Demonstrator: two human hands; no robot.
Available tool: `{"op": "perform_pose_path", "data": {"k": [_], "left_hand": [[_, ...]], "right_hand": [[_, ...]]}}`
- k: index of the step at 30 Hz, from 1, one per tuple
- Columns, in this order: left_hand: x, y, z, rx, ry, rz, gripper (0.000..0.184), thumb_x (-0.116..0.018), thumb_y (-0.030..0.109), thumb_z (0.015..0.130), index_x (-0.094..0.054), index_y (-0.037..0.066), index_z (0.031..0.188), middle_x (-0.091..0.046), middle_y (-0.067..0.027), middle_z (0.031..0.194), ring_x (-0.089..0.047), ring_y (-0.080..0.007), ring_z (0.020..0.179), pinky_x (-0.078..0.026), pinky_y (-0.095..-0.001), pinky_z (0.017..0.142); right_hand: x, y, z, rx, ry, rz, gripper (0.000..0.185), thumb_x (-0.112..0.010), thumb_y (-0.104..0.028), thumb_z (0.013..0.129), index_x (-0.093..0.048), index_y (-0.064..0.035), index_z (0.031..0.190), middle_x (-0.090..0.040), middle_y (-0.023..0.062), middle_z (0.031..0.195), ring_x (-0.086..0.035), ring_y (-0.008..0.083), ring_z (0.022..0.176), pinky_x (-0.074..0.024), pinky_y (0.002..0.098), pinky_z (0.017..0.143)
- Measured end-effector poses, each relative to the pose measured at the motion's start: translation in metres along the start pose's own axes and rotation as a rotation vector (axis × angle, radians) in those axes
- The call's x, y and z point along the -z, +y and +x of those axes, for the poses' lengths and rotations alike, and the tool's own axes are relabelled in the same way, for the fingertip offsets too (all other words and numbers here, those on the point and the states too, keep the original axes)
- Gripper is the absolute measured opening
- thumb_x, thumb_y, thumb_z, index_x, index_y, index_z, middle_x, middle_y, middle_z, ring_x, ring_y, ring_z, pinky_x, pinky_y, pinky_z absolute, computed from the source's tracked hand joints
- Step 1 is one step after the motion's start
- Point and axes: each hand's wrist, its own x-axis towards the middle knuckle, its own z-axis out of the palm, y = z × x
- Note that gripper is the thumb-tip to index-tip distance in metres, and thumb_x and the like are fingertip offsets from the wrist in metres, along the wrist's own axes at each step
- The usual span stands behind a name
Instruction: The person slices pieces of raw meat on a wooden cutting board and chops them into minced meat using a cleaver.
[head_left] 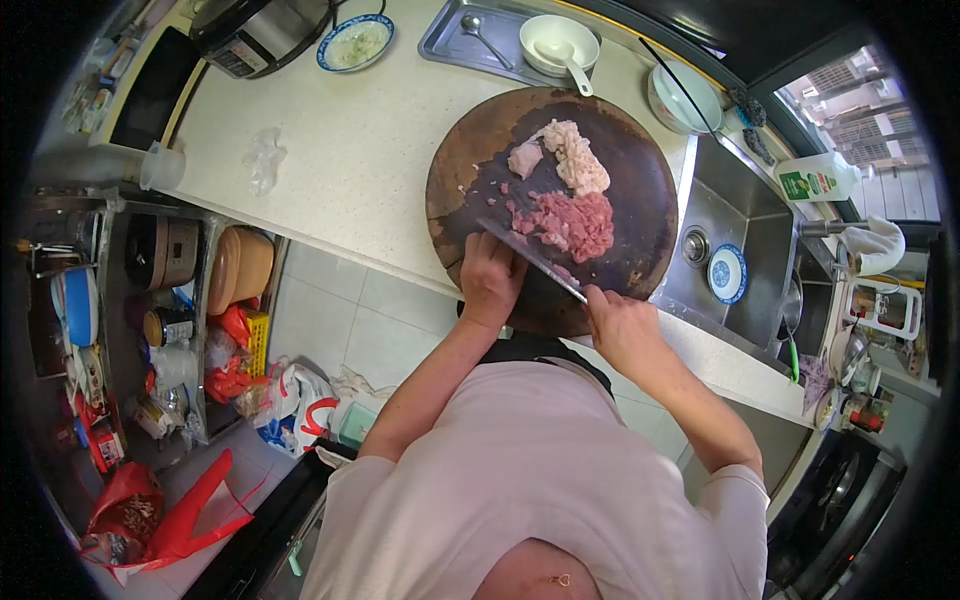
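My right hand (pixel 622 322) is closed around the handle of a kitchen knife (pixel 535 260), whose blade slants up to the left and shows nearly edge-on. At the blade's left end, my left hand (pixel 492 280) has its fingers bent and pressed against it; the fingertips are partly hidden. Both hands are over the near side of a round, dark wooden chopping board (pixel 455 180). Just beyond the blade is a heap of red minced meat (pixel 572 222). Farther back are a pale chopped mass (pixel 577 160) and a small pale pink lump of meat (pixel 524 158).
Right of the board is a sink (pixel 720 180) holding a blue-and-white bowl (pixel 727 274). Behind stand a metal tray (pixel 450 45), a white bowl (pixel 545 65) with a spoon, and a glass bowl (pixel 690 110). Crumpled plastic (pixel 265 160) and a patterned plate (pixel 356 43) lie left.
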Motion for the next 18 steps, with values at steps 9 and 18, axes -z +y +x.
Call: {"op": "perform_pose_path", "data": {"k": [9,18], "left_hand": [[-0.011,-0.007,-0.010,-0.004,-0.005,0.066,0.016,-0.068,0.002,0.068,-0.061,0.004,0.082,-0.052,-0.0120,0.079,-0.052,-0.0329,0.076,-0.046,-0.0428,0.066],[0.000,0.003,-0.006,0.119,0.056,0.089,0.012,-0.069,0.004,0.072,-0.062,0.003,0.081,-0.052,-0.0119,0.079,-0.052,-0.0325,0.077,-0.044,-0.0421,0.066]], "right_hand": [[-0.013,-0.010,0.071,-0.014,0.031,0.036,0.014,-0.057,-0.017,0.088,-0.053,-0.0036,0.093,-0.063,0.0179,0.065,-0.065,0.0355,0.062,-0.0490,0.0470,0.053],[-0.001,-0.005,0.025,-0.050,0.045,0.096,0.016,-0.054,-0.022,0.093,-0.053,-0.0065,0.095,-0.065,0.0141,0.072,-0.065,0.0341,0.065,-0.0486,0.0476,0.055]]}}
